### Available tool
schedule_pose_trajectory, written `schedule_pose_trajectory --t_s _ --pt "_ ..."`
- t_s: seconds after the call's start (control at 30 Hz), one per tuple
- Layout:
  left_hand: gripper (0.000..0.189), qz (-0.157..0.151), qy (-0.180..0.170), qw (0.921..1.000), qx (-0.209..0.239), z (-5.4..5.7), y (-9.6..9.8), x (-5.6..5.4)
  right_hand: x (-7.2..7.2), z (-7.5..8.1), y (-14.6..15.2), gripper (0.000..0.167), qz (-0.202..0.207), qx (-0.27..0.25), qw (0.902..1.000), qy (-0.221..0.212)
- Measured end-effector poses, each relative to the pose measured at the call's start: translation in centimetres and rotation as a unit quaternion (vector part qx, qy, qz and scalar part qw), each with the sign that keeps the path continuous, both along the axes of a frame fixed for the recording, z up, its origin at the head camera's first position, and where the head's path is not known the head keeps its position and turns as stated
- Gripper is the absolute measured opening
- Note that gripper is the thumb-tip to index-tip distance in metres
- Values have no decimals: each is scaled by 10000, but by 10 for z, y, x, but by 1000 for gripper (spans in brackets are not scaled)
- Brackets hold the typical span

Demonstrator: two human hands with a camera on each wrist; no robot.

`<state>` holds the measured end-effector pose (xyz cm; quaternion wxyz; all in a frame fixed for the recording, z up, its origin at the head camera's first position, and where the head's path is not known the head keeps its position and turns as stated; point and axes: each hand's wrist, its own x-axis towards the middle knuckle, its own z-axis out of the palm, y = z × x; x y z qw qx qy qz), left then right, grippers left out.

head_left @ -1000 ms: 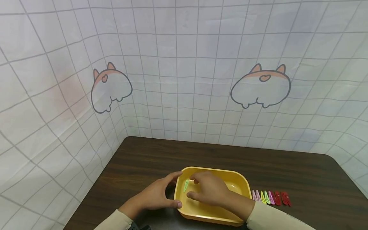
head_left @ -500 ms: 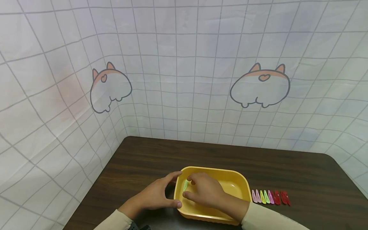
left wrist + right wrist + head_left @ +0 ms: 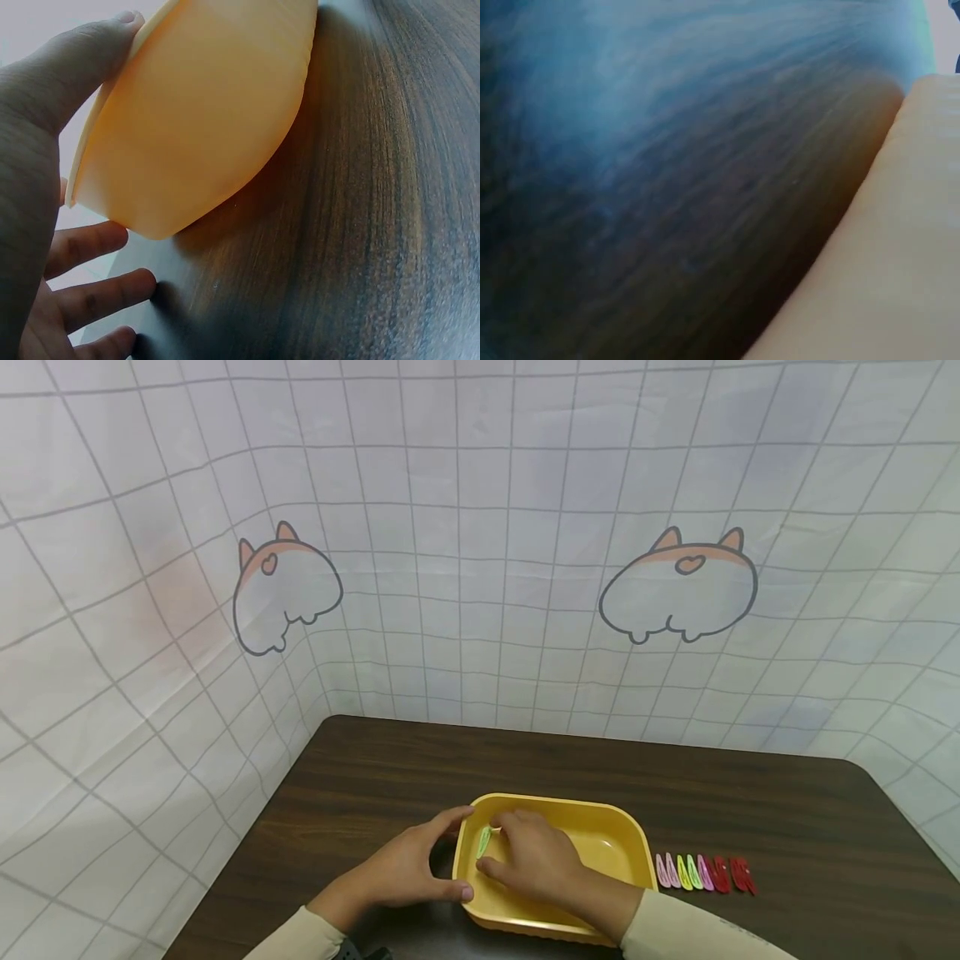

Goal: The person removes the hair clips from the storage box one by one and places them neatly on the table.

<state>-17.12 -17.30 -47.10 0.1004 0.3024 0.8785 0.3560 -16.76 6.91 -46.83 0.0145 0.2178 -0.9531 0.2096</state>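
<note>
A yellow plastic basin (image 3: 615,843) stands near the front of the dark wooden table. My left hand (image 3: 408,860) grips its left end, thumb on the near part of the rim and index finger toward the far part. In the left wrist view the thumb lies over the rim, while the other fingers spread below it. Inside the basin my right hand (image 3: 536,856) has its thumb and index finger at the two ends of a light green hair clip (image 3: 484,841), pinching it near the left wall. Its other fingers are hidden in the head view.
Right of the basin, several hair clips lie in a row: pink ones (image 3: 662,870), a yellow one (image 3: 684,872), a green one (image 3: 695,872), a magenta one (image 3: 705,872) and red ones (image 3: 741,875). A white checked curtain (image 3: 480,610) hangs behind the table (image 3: 390,760).
My right hand has moved left inside the basin, bringing its thumb and index finger to the green hair clip. The clip looks slightly tilted. My left hand keeps its place.
</note>
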Motion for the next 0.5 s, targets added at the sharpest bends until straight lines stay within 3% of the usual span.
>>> schedule_pose_trajectory --t_s 0.23,0.5 --pt "97 2 33 10000 -9 -1 0 0 -3 -8 0 59 23 -31 9999 134" --pt "97 -15 98 10000 4 -2 -1 0 -4 -12 0 58 -85 -209 9997 8"
